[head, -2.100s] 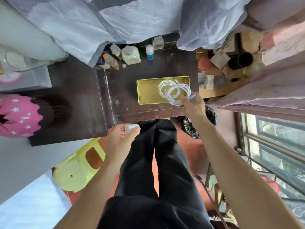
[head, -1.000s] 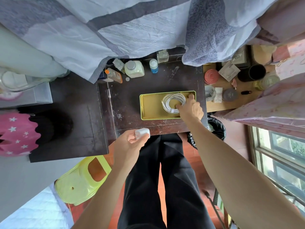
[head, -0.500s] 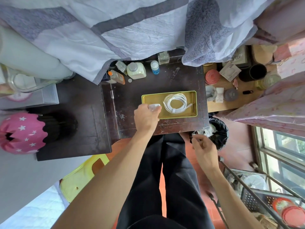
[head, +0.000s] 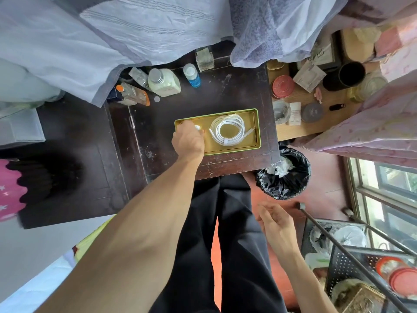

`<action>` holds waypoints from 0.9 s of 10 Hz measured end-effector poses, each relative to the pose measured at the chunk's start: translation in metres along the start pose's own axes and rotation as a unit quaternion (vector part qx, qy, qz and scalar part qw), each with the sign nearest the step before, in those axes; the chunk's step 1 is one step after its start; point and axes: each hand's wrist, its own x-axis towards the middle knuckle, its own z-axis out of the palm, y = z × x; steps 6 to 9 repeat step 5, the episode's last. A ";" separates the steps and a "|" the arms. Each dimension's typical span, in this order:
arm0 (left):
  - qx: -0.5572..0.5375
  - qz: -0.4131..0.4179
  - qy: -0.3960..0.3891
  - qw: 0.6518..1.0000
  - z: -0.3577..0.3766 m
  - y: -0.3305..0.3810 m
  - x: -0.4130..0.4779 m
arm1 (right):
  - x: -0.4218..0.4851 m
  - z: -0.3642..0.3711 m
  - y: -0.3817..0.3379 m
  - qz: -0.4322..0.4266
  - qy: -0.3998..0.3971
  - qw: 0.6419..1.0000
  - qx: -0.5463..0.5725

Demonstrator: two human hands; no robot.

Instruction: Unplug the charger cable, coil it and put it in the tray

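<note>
One tray point(head: 254, 123), gold with a green rim, sits on the dark surface point(head: 237, 91) near its front edge. One white charger cable point(head: 242, 129) lies coiled in the tray's right half, flat, loops bound at the near side, one connector end poking out toward the right wall. One small white plug point(head: 197, 127) is at the tray's left end, apart from the coil.

Left grip point(head: 188, 141): reaches over the tray's left end, fingers curled down round the plug. The hand hides most of the plug and the tray's left corner.

Right grip point(head: 276, 224): low beside the black trousers point(head: 237, 245), off the surface, fingers loosely bent, nothing in it.

Five bottles point(head: 163, 83) stand along the back of the surface: one white with a silver cap, one blue, one with an orange cap, two clear. One small round disc point(head: 157, 99) lies just in front of them. A pale quilt point(head: 135, 37) hangs over the back edge and covers part of the bottle row.

One black-bagged bin point(head: 284, 177) stands on the floor at the surface's right front corner. One red tin point(head: 283, 86) and one black cup point(head: 345, 75) sit on the lighter wooden top to the right.
</note>
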 end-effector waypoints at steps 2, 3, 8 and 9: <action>-0.021 -0.008 -0.003 1.000 -0.001 -0.002 0.002 | 0.001 -0.005 -0.012 0.000 0.011 1.000 0.017; -0.042 -0.018 -0.014 0.999 -0.010 -0.003 0.002 | -0.002 -0.006 -0.027 -0.024 0.016 1.000 -0.013; -0.105 0.018 -0.077 0.991 -0.061 -0.019 -0.022 | -0.021 0.004 -0.080 -0.056 0.021 0.998 -0.014; -0.105 0.018 -0.077 0.991 -0.061 -0.019 -0.022 | -0.021 0.004 -0.080 -0.056 0.021 0.998 -0.014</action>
